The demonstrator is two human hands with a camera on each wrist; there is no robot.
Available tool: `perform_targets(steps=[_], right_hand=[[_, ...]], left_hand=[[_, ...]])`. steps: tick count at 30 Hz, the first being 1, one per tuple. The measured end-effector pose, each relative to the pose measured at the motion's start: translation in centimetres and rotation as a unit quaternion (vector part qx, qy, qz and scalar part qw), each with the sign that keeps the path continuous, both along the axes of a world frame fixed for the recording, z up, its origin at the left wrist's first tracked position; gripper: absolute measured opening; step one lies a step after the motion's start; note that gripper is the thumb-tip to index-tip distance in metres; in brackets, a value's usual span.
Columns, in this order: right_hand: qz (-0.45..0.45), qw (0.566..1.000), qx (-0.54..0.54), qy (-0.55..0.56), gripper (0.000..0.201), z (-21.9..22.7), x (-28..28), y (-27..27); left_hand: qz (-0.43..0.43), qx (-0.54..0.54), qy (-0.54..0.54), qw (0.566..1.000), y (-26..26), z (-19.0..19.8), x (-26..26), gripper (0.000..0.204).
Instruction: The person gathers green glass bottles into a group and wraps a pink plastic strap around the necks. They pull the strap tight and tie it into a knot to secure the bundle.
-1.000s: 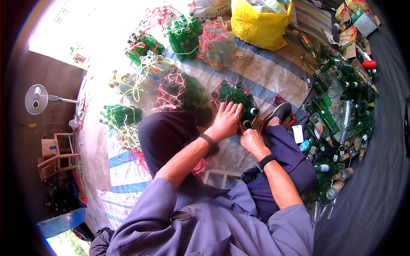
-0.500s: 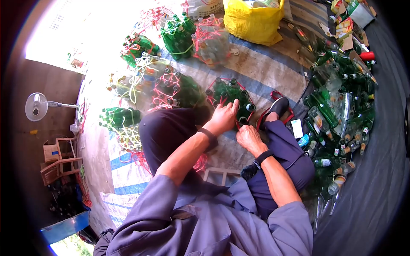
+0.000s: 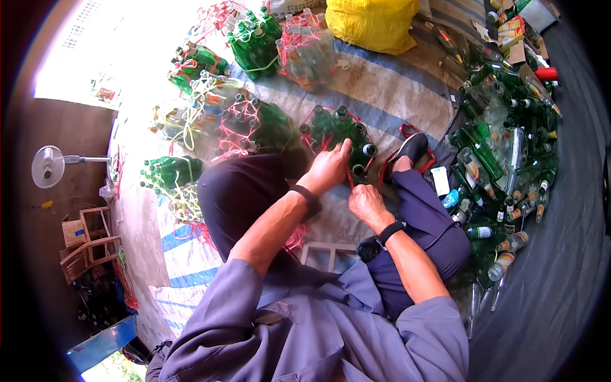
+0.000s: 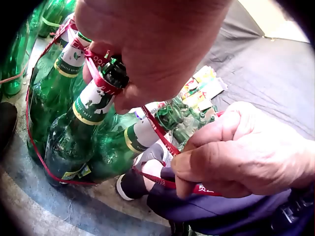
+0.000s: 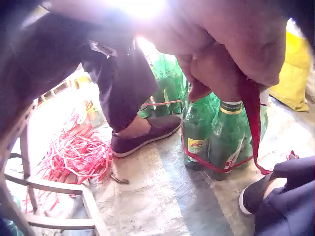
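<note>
Green glass bottles [image 3: 323,122] stand bunched upright in front of the person, with red printed ribbon [image 4: 165,140] round their necks and round their lower bodies. My left hand [image 3: 328,170] is at the near bottle necks, fingers curled at a dark bottle mouth and pinching the ribbon there. Just to the right and nearer the body, my right hand [image 3: 368,205] grips the ribbon between thumb and curled fingers. A stretch of ribbon runs taut from the bottle necks to this hand, and a lower strand also leads to it. The left fingertips are partly hidden behind the hand.
Tied bottle bundles [image 3: 254,51] stand at the left and far left. Loose bottles [image 3: 484,159] are heaped at the right beside a dark sheet. A yellow bag [image 3: 372,25] sits at the back. Pink ribbon [image 5: 78,152] lies tangled near a wooden frame [image 5: 59,223] by the legs.
My left hand has drawn back from lying spread over the bottle tops to curled fingers at the near necks. My right hand has pulled slightly away from the bottles, ribbon in its grip.
</note>
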State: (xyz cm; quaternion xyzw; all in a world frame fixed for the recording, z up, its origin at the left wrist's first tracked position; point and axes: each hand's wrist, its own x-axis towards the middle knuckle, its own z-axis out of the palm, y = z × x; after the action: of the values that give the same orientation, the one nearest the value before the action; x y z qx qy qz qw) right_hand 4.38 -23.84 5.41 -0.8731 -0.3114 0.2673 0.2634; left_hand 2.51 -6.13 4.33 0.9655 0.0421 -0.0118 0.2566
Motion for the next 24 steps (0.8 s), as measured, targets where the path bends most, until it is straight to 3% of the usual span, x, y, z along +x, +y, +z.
perform_targets(steps=[7,17,24], right_hand=[[0.04,0.999,-0.015,-0.008,0.025,-0.2,-0.5,-0.6],[0.023,0.999,0.01,-0.027,0.027,-0.4,-0.4,-0.5],[0.046,0.991,0.044,-0.12,0.027,2.6,3.0,-0.2]], left_hand=[[-0.006,-0.004,-0.018,1.0,0.1,-0.5,-0.1,0.066],[0.002,-0.013,-0.02,1.0,0.1,-0.9,0.1,0.064],[0.009,-0.015,-0.01,1.0,0.0,-1.1,0.0,0.062]])
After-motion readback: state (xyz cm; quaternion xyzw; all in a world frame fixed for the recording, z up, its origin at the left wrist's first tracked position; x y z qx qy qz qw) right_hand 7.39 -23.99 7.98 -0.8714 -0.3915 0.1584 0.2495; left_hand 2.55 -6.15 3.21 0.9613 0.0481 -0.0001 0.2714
